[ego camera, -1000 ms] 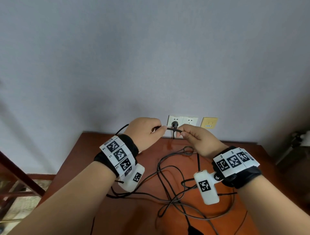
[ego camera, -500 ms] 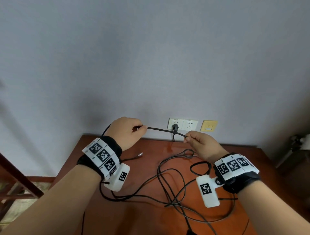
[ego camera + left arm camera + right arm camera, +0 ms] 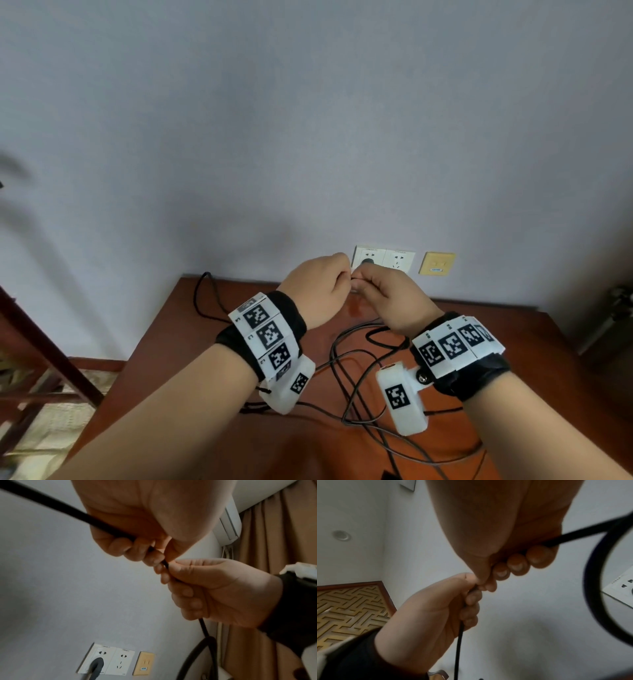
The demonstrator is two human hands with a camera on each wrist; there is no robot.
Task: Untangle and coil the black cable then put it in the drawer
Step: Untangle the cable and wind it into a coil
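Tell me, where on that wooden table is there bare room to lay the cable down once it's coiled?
The table shows bare wood at its far right, beyond the right hand, and a strip near the wall sockets. The middle is crowded with loops of black cable, and another loop lies at the far left corner.

Glossy reddish wood on the table (image 3: 219, 318); matt black rubbery cable (image 3: 352, 387); smooth white plastic socket (image 3: 397, 260); matt painted wall (image 3: 308, 120); brown cloth curtain (image 3: 283, 527).

l hand (image 3: 318, 291) + r hand (image 3: 390, 301) fisted, touching
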